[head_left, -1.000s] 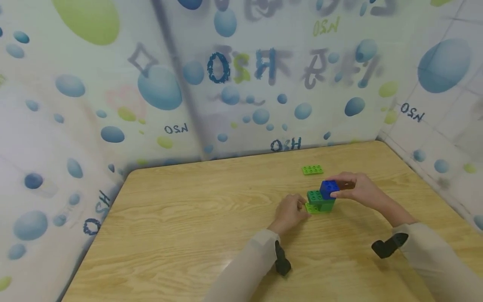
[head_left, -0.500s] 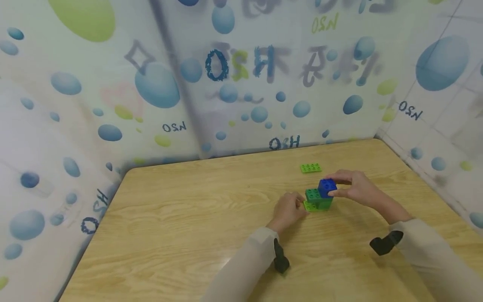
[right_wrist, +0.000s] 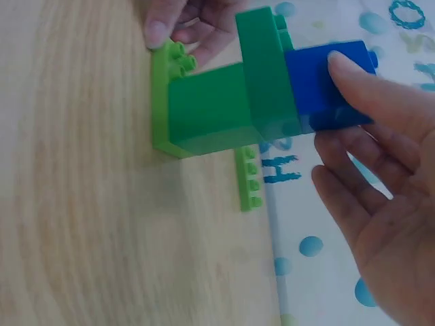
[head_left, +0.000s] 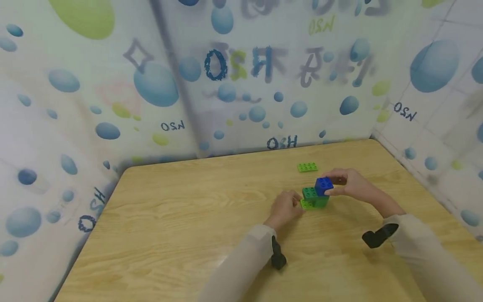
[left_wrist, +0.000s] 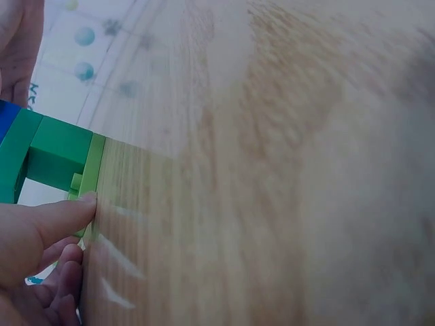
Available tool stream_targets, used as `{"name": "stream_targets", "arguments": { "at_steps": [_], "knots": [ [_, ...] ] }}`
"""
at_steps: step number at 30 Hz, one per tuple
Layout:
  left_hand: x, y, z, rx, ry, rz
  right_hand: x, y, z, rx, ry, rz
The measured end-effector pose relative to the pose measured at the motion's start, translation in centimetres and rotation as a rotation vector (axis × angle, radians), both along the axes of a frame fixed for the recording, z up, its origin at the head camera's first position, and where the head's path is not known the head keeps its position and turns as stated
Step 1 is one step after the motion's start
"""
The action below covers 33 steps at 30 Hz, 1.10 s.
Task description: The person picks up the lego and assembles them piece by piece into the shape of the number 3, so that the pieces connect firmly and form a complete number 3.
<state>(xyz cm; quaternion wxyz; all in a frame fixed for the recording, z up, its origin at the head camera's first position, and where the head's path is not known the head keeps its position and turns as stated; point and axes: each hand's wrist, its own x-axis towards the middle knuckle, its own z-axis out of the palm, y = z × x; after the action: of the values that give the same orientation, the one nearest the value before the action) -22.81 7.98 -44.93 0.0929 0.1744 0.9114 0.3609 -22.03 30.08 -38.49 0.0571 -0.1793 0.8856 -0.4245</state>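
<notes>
A small stack of toy building bricks stands on the table. Its base is a light green plate (right_wrist: 160,102), on which sits a green brick (right_wrist: 207,109). Above that, a longer dark green brick (head_left: 309,193) overhangs toward the left hand. A blue brick (head_left: 323,186) sits at the top, at the right end. My right hand (head_left: 351,184) pinches the blue brick between thumb and fingers. With thumb and fingers, my left hand (head_left: 283,208) holds the left end of the base plate; in the left wrist view its thumb (left_wrist: 71,216) lies at the plate's edge.
A second light green plate (head_left: 307,167) lies loose on the wooden table (head_left: 181,209), just behind the stack. Beyond the table's back edge hangs a pale wall covering (head_left: 241,113) with blue and green drops. Similar covering rises at both sides.
Both hands keep their hold on the stack, which stays put beside the loose plate. The whole head view has shifted slightly, so everything appears a little further left.
</notes>
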Motion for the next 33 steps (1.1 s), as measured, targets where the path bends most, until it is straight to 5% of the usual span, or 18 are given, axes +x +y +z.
{"name": "stream_targets", "arguments": {
  "at_steps": [11,23,33],
  "knots": [
    [0.4,-0.1,-0.4,0.024,-0.006,0.003,-0.1,0.9,-1.4,-0.142,-0.142,-0.011],
    [0.1,-0.1,-0.4,-0.004,-0.025,0.034,-1.3,2.5,0.4,-0.126,-0.177,0.138],
    [0.2,-0.3,-0.1,-0.026,-0.015,0.016,-4.6,4.0,0.4,-0.004,-0.159,0.023]
  ]
}}
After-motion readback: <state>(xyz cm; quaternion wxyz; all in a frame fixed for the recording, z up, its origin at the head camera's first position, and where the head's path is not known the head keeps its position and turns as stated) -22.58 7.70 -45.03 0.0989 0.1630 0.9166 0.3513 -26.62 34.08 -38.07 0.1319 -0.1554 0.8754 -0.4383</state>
